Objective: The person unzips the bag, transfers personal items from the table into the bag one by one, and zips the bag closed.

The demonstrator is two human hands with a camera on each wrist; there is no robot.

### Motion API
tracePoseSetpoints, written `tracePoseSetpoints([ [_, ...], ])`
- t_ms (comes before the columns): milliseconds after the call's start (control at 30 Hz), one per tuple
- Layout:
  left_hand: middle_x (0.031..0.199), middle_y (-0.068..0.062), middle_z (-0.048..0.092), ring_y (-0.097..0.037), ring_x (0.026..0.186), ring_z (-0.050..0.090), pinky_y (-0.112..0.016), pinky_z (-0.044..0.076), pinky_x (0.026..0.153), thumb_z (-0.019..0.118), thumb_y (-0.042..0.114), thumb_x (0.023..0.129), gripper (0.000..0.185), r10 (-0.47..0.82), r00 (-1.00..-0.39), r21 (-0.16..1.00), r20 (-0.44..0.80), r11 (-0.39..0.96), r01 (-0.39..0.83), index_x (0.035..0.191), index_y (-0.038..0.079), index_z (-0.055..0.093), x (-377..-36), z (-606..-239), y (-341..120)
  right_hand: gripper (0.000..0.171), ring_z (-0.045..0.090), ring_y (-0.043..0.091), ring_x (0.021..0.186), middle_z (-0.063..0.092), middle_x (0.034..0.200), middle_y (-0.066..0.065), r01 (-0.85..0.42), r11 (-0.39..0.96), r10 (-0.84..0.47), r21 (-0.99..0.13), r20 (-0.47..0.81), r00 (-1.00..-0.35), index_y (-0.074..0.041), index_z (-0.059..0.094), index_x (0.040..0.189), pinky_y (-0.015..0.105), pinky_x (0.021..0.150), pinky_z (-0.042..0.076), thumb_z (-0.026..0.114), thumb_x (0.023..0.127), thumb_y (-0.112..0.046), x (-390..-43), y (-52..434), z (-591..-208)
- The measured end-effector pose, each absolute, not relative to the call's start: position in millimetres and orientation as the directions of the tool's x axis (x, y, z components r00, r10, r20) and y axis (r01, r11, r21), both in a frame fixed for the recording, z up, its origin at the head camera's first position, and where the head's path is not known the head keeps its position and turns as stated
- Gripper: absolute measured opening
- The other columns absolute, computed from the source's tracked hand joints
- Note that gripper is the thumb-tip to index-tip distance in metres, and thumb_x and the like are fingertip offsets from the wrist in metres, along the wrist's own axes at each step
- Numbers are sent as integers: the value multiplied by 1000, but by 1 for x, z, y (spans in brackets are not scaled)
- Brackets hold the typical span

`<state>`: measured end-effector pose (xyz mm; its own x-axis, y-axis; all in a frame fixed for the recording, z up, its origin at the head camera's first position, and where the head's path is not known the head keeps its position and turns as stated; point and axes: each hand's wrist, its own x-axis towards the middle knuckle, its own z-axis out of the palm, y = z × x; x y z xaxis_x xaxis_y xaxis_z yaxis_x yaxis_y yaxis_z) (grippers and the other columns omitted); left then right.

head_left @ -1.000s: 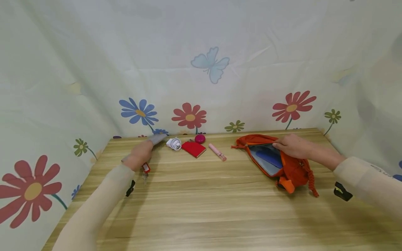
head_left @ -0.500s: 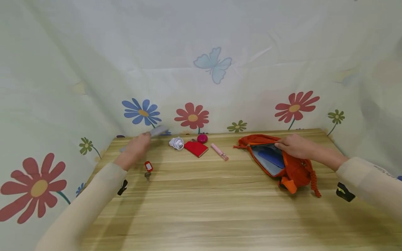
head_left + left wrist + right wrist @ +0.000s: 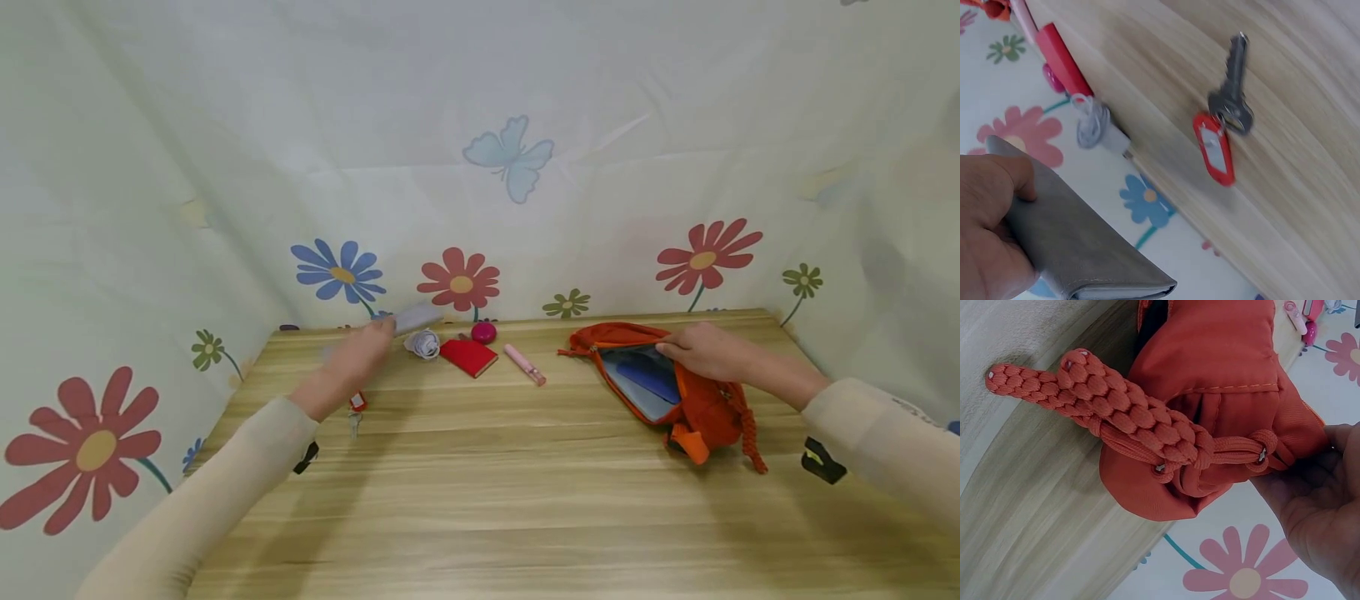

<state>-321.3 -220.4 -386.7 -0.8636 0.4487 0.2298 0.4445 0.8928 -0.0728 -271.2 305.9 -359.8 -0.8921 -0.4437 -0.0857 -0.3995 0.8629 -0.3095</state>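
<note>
We have the grey wallet (image 3: pixel 1079 250) pinched flat in our left hand (image 3: pixel 352 360), thumb on top and fingers beneath, lifted off the wooden table (image 3: pixel 480 500) and well to the left of the orange bag (image 3: pixel 697 408). Our right hand (image 3: pixel 701 348) grips the bag's upper edge, holding its mouth open so the pale lining and a blue item inside show. To carry this well, we judge that the wallet should travel level and high enough to pass over the things lying between: the white cable (image 3: pixel 423 342) just beside our left hand, then the red booklet (image 3: pixel 468 357), the pink round case (image 3: pixel 483 332) and the pink tube (image 3: pixel 523 364) nearer the bag. The key with its red tag (image 3: pixel 1216 150) lies below our left wrist. We should keep the bag's mouth wide.
</note>
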Motion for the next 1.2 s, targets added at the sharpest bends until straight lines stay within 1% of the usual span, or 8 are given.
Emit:
tracePoseSetpoints([
  [167, 129, -30, 60, -42, 111, 65, -51, 57, 89, 44, -2, 105, 25, 500, -839, -83, 213, 865, 494, 127, -12, 48, -312, -387, -203, 31, 38, 15, 56, 38, 61, -3, -398, 863, -443, -312, -87, -892, 0, 69, 93, 31, 59, 33, 51, 107, -21, -271, 306, -359],
  [300, 134, -28, 58, -39, 120, 62, -51, 55, 94, 48, 0, 104, 31, 523, -828, -96, 201, 852, 515, 133, -10, 49, -306, -386, -190, 35, 39, 15, 58, 41, 63, -2, -407, 861, -449, -305, -81, -890, 7, 71, 110, 34, 63, 40, 50, 107, -20, -271, 306, -359],
  [400, 138, -26, 57, -38, 125, 59, -49, 54, 96, 54, 1, 103, 37, 535, -824, -114, 186, 845, 523, 138, -9, 49, -302, -384, -181, 40, 42, 14, 60, 48, 67, -2, -415, 861, -454, -293, -79, -887, 12, 66, 123, 36, 69, 45, 50, 107, -21, -271, 306, -358],
  [500, 141, -25, 57, -37, 129, 58, -48, 53, 98, 63, 2, 99, 48, 566, -805, -150, 176, 824, 546, 143, -8, 48, -298, -384, -173, 38, 41, 15, 59, 46, 65, -2, -396, 868, -441, -298, -99, -892, 10, 69, 117, 34, 63, 42, 50, 107, -22, -271, 306, -358],
  [633, 140, -24, 58, -36, 128, 58, -47, 50, 103, 68, 2, 96, 49, 642, -733, -191, 223, 766, 613, 141, -8, 50, -294, -385, -164, 33, 39, 15, 57, 39, 62, -2, -378, 873, -427, -309, -109, -898, 4, 71, 104, 31, 59, 35, 50, 107, -22, -271, 306, -357],
  [833, 139, -22, 60, -35, 129, 58, -45, 48, 105, 69, -1, 94, 48, 714, -642, -225, 278, 698, 679, 139, -6, 55, -286, -387, -150, 38, 39, 15, 58, 41, 64, -1, -385, 870, -435, -308, -109, -894, 9, 69, 118, 32, 62, 37, 49, 107, -21, -271, 306, -357],
  [1067, 140, -18, 60, -32, 131, 57, -43, 47, 107, 75, 2, 90, 57, 800, -533, -276, 276, 597, 753, 143, -3, 55, -277, -387, -130, 37, 39, 15, 57, 41, 63, -1, -380, 871, -430, -312, -109, -896, 8, 69, 115, 32, 60, 36, 49, 107, -22, -272, 307, -359],
  [1200, 141, -16, 60, -31, 131, 58, -43, 46, 107, 78, 6, 88, 60, 830, -482, -292, 281, 552, 781, 144, -1, 55, -274, -387, -120, 42, 39, 15, 57, 43, 65, -1, -386, 865, -439, -321, -112, -891, 13, 64, 126, 32, 62, 38, 49, 108, -21, -273, 307, -360],
])
